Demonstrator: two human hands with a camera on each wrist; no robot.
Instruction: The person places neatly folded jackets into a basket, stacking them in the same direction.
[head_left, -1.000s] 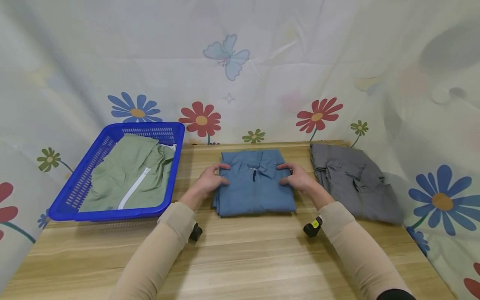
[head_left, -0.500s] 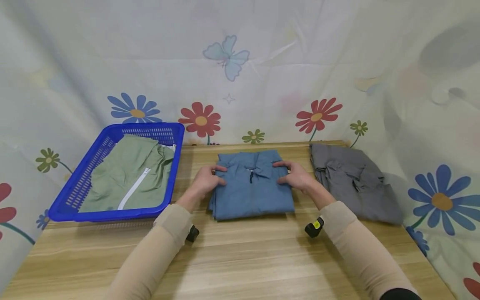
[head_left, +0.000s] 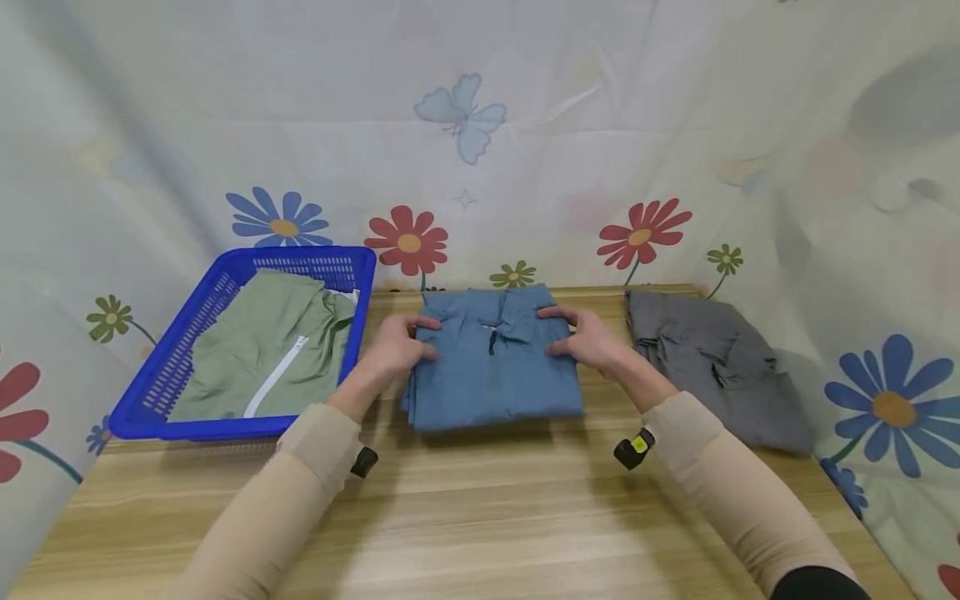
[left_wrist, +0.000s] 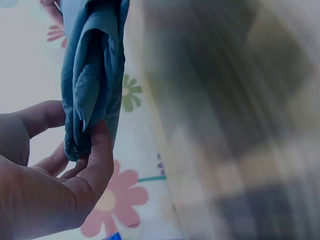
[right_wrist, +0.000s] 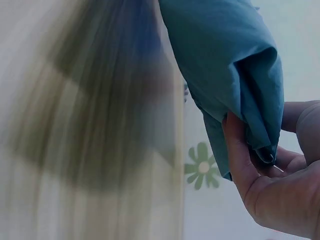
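the folded blue top (head_left: 498,379) is up off the surface (head_left: 480,517), between the left hand (head_left: 392,343) and right hand (head_left: 596,343), each grip part closed, pinching one side.

So the basket (head_left: 201,430) is on the left of the table (head_left: 465,517) — one garment lying inside (head_left: 236,358). The middle garment (head_left: 495,383) is over the table, left hand (head_left: 395,343) and right hand (head_left: 594,342) at either side. Third garment (head_left: 712,358) sits right of that, backdrop (head_left: 547,183) behind everything.
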